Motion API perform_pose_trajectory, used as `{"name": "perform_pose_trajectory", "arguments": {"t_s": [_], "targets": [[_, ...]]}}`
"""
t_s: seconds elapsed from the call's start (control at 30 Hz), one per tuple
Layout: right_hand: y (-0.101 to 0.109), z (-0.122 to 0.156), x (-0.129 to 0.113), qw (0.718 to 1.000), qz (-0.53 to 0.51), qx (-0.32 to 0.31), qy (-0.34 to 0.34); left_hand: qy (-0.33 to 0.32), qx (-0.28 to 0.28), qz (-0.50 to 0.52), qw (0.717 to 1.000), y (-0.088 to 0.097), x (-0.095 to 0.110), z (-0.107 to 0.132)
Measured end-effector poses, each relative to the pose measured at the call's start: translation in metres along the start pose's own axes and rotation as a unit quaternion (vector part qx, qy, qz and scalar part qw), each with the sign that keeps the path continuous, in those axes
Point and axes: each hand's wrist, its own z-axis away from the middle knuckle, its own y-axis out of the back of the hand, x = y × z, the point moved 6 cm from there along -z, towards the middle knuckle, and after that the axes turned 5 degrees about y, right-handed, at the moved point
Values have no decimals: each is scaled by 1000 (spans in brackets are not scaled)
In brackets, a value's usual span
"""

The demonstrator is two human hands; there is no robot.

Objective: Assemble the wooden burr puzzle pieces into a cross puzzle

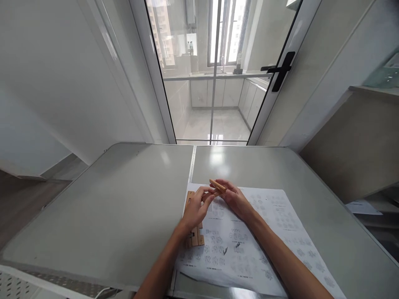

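My right hand [234, 200] is closed around a small wooden puzzle piece [217, 185], its bar-shaped end pointing up and to the left. Fingers of my left hand [197, 209] curl in a pinch against the same piece, and the fingertips of both hands meet there. Exactly what lies between the left fingertips is partly hidden. Beneath my left hand and wrist, several notched wooden pieces [195, 237] lie along the left side of a printed sheet [258, 265]. My left hand covers part of them.
The sheet, printed with rows of small diagrams, lies on a grey-green table [124, 216] with a seam [192, 162] across it. Beyond the far edge stands a glass door with a black handle [282, 71]. A shelf unit [358, 137] is at the right.
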Motion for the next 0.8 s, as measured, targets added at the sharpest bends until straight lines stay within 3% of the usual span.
{"name": "perform_pose_trajectory", "arguments": {"t_s": [0.13, 0.33, 0.8], "targets": [[0, -1, -1, 999, -52, 7, -3, 68, -15, 122, 990, 6, -8, -7], [8, -1, 3, 999, -19, 26, -14, 137, -37, 300, 943, 15, -18, -15], [4, 3, 4, 998, 48, 51, 6, 159, -56, 300, 939, 13, -36, -17]]}}
